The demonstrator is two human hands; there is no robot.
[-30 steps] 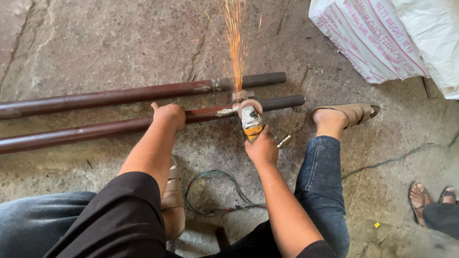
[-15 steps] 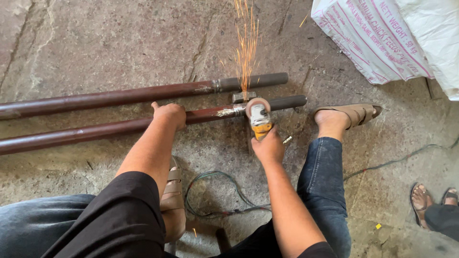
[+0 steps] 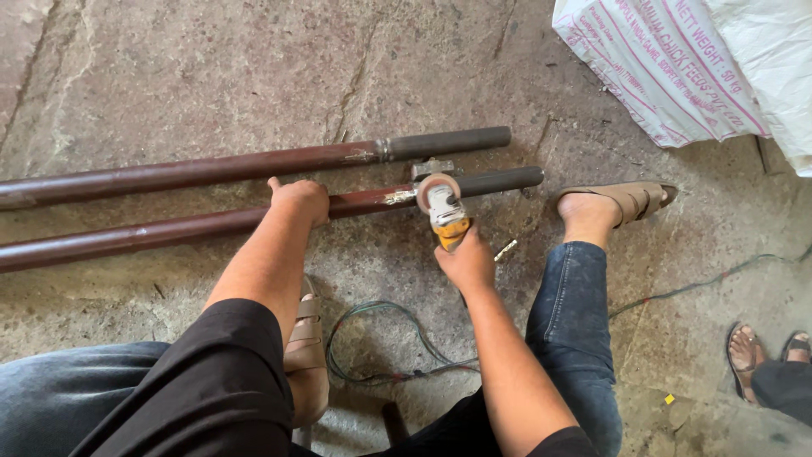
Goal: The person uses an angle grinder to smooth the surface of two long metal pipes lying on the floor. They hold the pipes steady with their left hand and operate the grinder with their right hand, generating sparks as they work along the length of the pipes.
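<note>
Left hand (image 3: 298, 200): is being kept closed over the near pipe (image 3: 169, 228), fingers wrapped across its top, left of the joint.
Right hand (image 3: 465, 262): is being kept tight around the grinder (image 3: 444, 216), gripped by its yellow body from behind.
Grinder: is being held with its disc (image 3: 436, 188) upright at the near pipe, at the shiny ground patch; whether the disc is touching the metal cannot be told. No sparks are being thrown.
Near pipe: is lying on the floor (image 3: 211, 76), running from the left edge to right of centre; brown-red along most of its length, dark grey at the right end past the joint.
Far pipe (image 3: 254, 167): is lying just behind the near pipe, almost parallel, apart from it; same colours, untouched by either hand.
Cable (image 3: 381, 343): is lying in loose loops on the floor between the legs, green and dark strands.
Legs: are being held bent in blue jeans, with tan sandals; the right foot (image 3: 613, 203) is resting just right of the near pipe's end, the left foot (image 3: 304, 355) is tucked under the left arm.
Sack (image 3: 668, 72): white, with red print, is lying at top right.
Other person: two sandalled feet (image 3: 765, 355) are showing at the right edge, well apart from the pipes.
</note>
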